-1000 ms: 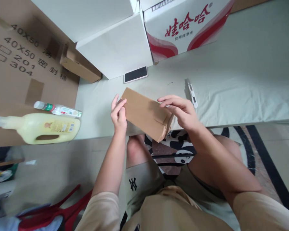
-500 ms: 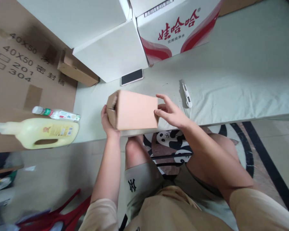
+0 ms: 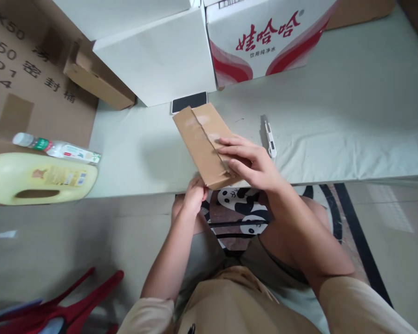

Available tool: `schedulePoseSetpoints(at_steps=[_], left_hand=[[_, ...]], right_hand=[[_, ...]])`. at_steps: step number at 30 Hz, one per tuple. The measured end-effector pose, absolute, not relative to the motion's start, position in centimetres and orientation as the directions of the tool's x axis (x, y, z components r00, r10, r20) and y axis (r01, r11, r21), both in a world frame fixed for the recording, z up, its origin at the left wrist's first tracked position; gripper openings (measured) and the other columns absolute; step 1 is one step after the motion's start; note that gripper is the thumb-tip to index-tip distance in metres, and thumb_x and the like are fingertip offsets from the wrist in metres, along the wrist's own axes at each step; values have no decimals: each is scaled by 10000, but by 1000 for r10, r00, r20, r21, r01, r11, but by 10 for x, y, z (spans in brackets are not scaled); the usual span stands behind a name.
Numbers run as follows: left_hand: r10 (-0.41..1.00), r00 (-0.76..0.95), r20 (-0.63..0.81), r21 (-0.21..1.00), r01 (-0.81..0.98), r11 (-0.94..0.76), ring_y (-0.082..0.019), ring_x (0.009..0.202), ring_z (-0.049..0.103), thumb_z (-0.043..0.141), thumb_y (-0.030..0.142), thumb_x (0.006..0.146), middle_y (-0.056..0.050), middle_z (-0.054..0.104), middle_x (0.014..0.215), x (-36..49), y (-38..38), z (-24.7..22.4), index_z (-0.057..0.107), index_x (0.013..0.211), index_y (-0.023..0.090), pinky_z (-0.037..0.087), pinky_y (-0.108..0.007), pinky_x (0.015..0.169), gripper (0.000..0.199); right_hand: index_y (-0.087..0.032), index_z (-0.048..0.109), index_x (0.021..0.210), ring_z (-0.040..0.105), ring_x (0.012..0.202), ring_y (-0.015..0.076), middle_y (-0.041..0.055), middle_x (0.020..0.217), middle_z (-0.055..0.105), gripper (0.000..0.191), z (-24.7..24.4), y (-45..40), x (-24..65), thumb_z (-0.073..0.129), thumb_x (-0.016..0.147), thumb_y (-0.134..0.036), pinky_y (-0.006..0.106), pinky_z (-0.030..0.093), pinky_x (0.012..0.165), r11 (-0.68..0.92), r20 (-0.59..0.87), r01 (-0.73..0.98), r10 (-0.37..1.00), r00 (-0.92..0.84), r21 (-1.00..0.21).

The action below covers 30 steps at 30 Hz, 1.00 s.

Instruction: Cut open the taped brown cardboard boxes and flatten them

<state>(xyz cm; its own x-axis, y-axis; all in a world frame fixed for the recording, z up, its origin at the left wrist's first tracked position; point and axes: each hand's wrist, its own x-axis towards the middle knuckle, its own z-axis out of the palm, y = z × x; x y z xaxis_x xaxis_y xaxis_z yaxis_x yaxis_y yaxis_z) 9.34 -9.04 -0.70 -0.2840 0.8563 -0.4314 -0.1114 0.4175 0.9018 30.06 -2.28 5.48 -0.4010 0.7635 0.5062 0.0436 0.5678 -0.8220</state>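
A small brown cardboard box (image 3: 200, 139) is tilted at the near edge of the table, with a torn-looking seam running along its upper face. My left hand (image 3: 195, 192) is closed around the box's near lower corner; part of its fingers is hidden. Across the right part of that face lies my right hand (image 3: 252, 162), its fingers stretched out and touching the box near the seam. A white utility knife (image 3: 270, 139) lies on the table to the right of my right hand. Just behind the box is a dark-screened phone (image 3: 189, 102), partly covered by it.
White cartons (image 3: 156, 60) and a red-and-white carton (image 3: 264, 46) stand along the back. On the left are a large brown carton (image 3: 16, 116), a long brown box (image 3: 101, 83), a clear bottle (image 3: 73, 152) and a yellow jug (image 3: 87, 178). A red chair (image 3: 87, 301) stands on the floor.
The box has been turned and tilted, bringing its seamed face up. My left hand has moved right to its near corner, and my right hand has gone from its end onto that face.
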Motion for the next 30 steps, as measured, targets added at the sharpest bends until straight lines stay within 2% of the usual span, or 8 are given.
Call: schedulePoseSetpoints(at_steps=[3, 5, 8, 12, 15, 19, 23, 30], left_hand=[[870, -445, -212, 964, 51, 261, -90, 572, 599, 733, 296, 790, 3, 668, 661, 79, -91, 5, 704, 798, 175, 437, -184, 513, 124], [861, -458, 219, 937, 346, -54, -173, 1050, 728, 689, 325, 867, -59, 778, 1127, 73, -91, 22, 735, 1107, 219, 581, -291, 904, 266], [761, 76, 644, 576, 606, -548, -286, 1429, 569, 535, 442, 983, -80, 688, 1422, 79, -88, 42, 694, 1298, 254, 430, -520, 1217, 400], [580, 211, 787, 275, 721, -636, -252, 1197, 682, 431, 467, 1014, -68, 787, 1164, 100, -74, 35, 744, 1134, 246, 438, -490, 1170, 401], [522, 127, 843, 244, 775, -583, -254, 1095, 698, 399, 516, 1003, -88, 785, 1062, 107, -66, 19, 748, 1059, 235, 486, -480, 1096, 452], [514, 108, 851, 266, 757, -597, -257, 1108, 691, 411, 508, 995, -91, 775, 1082, 107, -65, 13, 735, 1082, 241, 513, -474, 1057, 428], [515, 109, 850, 264, 757, -597, -253, 1106, 686, 412, 506, 998, -85, 771, 1094, 107, -66, 15, 724, 1091, 245, 513, -470, 1047, 417], [505, 79, 860, 301, 720, -626, -247, 1129, 668, 450, 476, 1003, -80, 755, 1122, 111, -66, 14, 714, 1117, 242, 508, -458, 1067, 370]], right_hand=[[-253, 772, 1239, 627, 1387, 247, 86, 1400, 717, 332, 56, -22, 300, 593, 980, -360, 525, 393, 1274, 536, 461, 85, 787, -411, -840], [-259, 770, 1242, 617, 1397, 251, 84, 1408, 711, 337, 57, -22, 299, 596, 973, -365, 529, 375, 1282, 527, 439, 103, 788, -431, -844], [-261, 765, 1239, 619, 1389, 253, 86, 1401, 713, 338, 55, -23, 299, 602, 971, -388, 528, 347, 1293, 531, 438, 92, 775, -455, -843], [-279, 679, 1340, 556, 1446, 271, 89, 1560, 581, 457, 43, -17, 307, 489, 999, -518, 520, 433, 1220, 451, 407, 30, 830, -381, -892], [-257, 627, 1381, 466, 1505, 318, 118, 1640, 460, 493, 32, -6, 318, 438, 993, -494, 555, 433, 1196, 232, 193, 354, 971, -142, -906], [-134, 653, 1369, 375, 1510, 445, 226, 1573, 484, 555, 25, 2, 333, 560, 924, -453, 641, 362, 1192, -196, -105, 837, 981, 165, -511], [-167, 723, 1249, 484, 1383, 428, 193, 1405, 629, 419, 29, -1, 337, 534, 928, -357, 603, 431, 1099, -126, -165, 934, 984, 73, -335], [-177, 613, 1261, 649, 888, 295, 205, 1139, 703, 395, 26, 3, 334, 509, 880, -180, 450, 511, 799, -147, -220, 902, 974, 59, -406]])
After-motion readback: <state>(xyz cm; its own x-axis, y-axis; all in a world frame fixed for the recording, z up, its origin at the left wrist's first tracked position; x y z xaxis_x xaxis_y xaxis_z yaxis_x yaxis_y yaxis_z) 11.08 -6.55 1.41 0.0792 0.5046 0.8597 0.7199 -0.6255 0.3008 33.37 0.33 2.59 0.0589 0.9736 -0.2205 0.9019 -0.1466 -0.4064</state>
